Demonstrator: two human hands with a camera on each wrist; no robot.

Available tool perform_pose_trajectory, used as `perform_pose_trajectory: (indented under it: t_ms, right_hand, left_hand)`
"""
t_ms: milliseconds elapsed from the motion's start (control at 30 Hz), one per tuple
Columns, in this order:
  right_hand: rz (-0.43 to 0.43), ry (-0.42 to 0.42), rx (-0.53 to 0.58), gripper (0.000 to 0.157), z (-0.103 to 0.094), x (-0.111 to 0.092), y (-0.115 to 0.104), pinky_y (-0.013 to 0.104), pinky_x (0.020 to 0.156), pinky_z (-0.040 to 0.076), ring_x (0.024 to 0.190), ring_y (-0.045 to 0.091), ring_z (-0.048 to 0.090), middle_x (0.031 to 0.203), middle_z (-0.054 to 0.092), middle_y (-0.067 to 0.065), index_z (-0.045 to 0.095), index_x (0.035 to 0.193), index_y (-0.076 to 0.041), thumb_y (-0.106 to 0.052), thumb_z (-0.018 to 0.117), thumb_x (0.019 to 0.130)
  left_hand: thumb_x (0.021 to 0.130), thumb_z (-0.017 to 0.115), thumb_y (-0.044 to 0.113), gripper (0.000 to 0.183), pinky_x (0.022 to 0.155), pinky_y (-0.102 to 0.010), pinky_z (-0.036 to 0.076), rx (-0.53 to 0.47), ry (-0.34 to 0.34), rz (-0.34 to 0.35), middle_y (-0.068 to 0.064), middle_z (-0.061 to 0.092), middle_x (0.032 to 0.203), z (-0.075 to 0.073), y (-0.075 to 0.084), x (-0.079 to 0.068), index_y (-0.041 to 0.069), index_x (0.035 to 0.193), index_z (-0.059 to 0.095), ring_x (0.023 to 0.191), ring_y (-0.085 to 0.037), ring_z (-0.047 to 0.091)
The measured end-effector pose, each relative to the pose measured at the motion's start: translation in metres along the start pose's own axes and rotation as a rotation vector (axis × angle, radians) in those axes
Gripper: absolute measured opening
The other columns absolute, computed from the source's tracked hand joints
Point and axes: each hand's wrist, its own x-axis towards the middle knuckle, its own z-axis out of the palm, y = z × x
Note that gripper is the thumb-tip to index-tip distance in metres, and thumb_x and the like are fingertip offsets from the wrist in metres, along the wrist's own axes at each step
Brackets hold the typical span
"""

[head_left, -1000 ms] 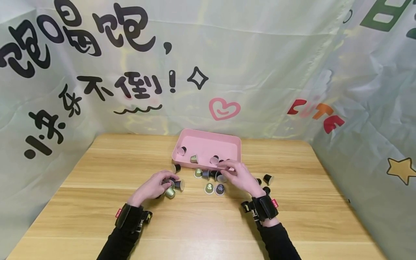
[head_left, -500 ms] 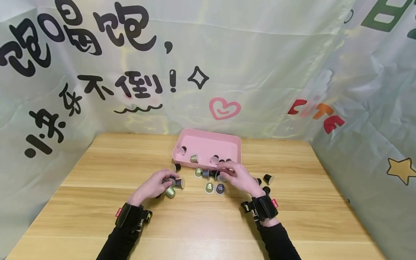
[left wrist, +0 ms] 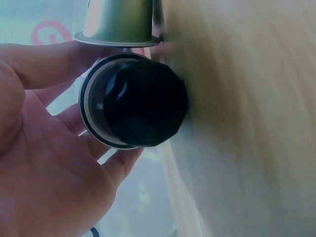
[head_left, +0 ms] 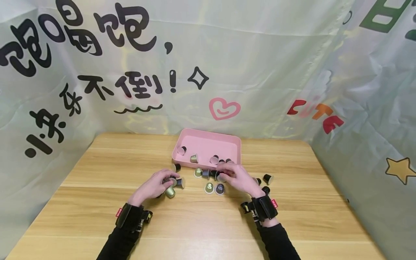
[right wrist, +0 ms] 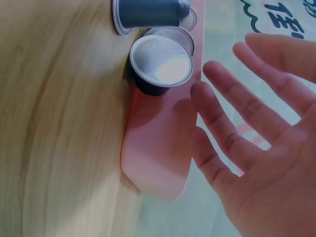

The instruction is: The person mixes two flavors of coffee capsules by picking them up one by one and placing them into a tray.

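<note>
Coffee capsules lie in a loose group on the wooden table. My left hand arches over several at the left, thumb and fingers spread around them. Among these are a green capsule and a dark one; the dark one hides some of my fingertips in the left wrist view. My right hand hovers by the near edge of the pink tray, fingers apart and lightly bent, palm bare. A silver-lidded capsule sits close by its fingertips, beside a blue-grey capsule.
Inside the tray lie several capsules, one a pale green capsule. Before it stand a green-gold capsule and a dark blue capsule. Other dark capsules, such as a black capsule, lie right of my right hand. A printed curtain hangs behind.
My right hand has drawn back very slightly from the tray's edge, showing more of the dark capsules inside. My left hand and the capsules stay about where they were.
</note>
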Motion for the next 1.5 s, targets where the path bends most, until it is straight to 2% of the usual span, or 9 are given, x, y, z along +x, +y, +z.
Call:
perform_pose_trajectory:
  t_ms: [333, 633, 767, 867, 1000, 1100, 1400, 1500]
  right_hand:
    - [-0.001, -0.021, 0.012, 0.029, -0.0002, -0.0020, -0.0005, 0.050, 0.105, 0.053, 0.121, 0.034, 0.062, 0.130, 0.067, 0.017, 0.069, 0.120, 0.001, -0.002, 0.069, 0.091]
    - [-0.019, -0.041, 0.001, 0.027, -0.0008, -0.0035, 0.0006, 0.049, 0.097, 0.057, 0.111, 0.031, 0.063, 0.135, 0.063, 0.020, 0.070, 0.119, 0.000, -0.004, 0.068, 0.092]
    - [-0.022, -0.054, -0.025, 0.025, -0.0006, -0.0055, 0.0027, 0.048, 0.096, 0.057, 0.115, 0.032, 0.062, 0.140, 0.060, 0.022, 0.071, 0.118, -0.003, -0.009, 0.068, 0.094]
    - [-0.010, -0.040, -0.014, 0.026, -0.0003, -0.0061, 0.0016, 0.042, 0.093, 0.057, 0.113, 0.030, 0.062, 0.134, 0.064, 0.019, 0.071, 0.120, -0.004, -0.010, 0.066, 0.095]
    - [0.006, 0.000, 0.025, 0.027, -0.0008, -0.0056, -0.0018, 0.026, 0.083, 0.055, 0.098, 0.021, 0.065, 0.120, 0.071, 0.015, 0.070, 0.121, -0.002, -0.005, 0.065, 0.095]
    - [0.008, 0.008, 0.030, 0.027, -0.0012, -0.0057, -0.0018, 0.021, 0.080, 0.054, 0.094, 0.017, 0.065, 0.117, 0.072, 0.014, 0.070, 0.120, -0.001, -0.003, 0.066, 0.093]
    - [0.014, 0.015, 0.045, 0.028, -0.0026, -0.0049, -0.0003, 0.028, 0.080, 0.055, 0.093, 0.025, 0.065, 0.115, 0.072, 0.016, 0.070, 0.122, -0.004, -0.005, 0.065, 0.095]
    - [0.022, 0.017, 0.042, 0.028, -0.0030, -0.0052, -0.0007, 0.029, 0.080, 0.055, 0.092, 0.025, 0.065, 0.114, 0.072, 0.016, 0.069, 0.122, -0.004, -0.006, 0.064, 0.095]
  left_hand:
    - [0.097, 0.059, 0.004, 0.030, 0.102, -0.057, 0.049, 0.006, -0.003, -0.019, -0.016, 0.065, 0.124, 0.0013, 0.0010, 0.0001, 0.007, 0.126, 0.065, 0.112, -0.030, 0.061]
    - [0.097, 0.059, 0.005, 0.030, 0.099, -0.054, 0.051, -0.007, -0.007, -0.013, -0.015, 0.066, 0.120, 0.0023, 0.0022, 0.0005, 0.005, 0.127, 0.064, 0.107, -0.026, 0.062]
    - [0.097, 0.059, 0.004, 0.031, 0.099, -0.054, 0.051, -0.020, -0.008, -0.016, -0.014, 0.066, 0.118, 0.0030, 0.0026, 0.0003, 0.004, 0.127, 0.064, 0.107, -0.026, 0.062]
    - [0.097, 0.059, 0.004, 0.030, 0.100, -0.055, 0.051, -0.022, -0.001, -0.015, -0.016, 0.066, 0.120, 0.0036, 0.0026, -0.0002, 0.005, 0.127, 0.064, 0.108, -0.028, 0.062]
    - [0.098, 0.057, 0.005, 0.029, 0.104, -0.058, 0.048, -0.024, 0.010, -0.019, -0.019, 0.065, 0.125, 0.0041, 0.0032, -0.0006, 0.006, 0.127, 0.065, 0.115, -0.033, 0.061]
    - [0.099, 0.056, 0.006, 0.029, 0.107, -0.060, 0.045, -0.047, 0.019, -0.047, -0.020, 0.063, 0.128, 0.0050, 0.0037, -0.0005, 0.007, 0.127, 0.065, 0.119, -0.035, 0.059]
    - [0.102, 0.053, 0.010, 0.027, 0.104, -0.059, 0.047, -0.056, 0.067, -0.085, -0.020, 0.060, 0.129, 0.0052, 0.0051, 0.0010, 0.008, 0.127, 0.064, 0.117, -0.034, 0.057]
    - [0.103, 0.052, 0.010, 0.028, 0.104, -0.060, 0.046, -0.044, 0.093, -0.076, -0.022, 0.059, 0.130, 0.0051, 0.0049, 0.0016, 0.007, 0.127, 0.064, 0.118, -0.036, 0.057]
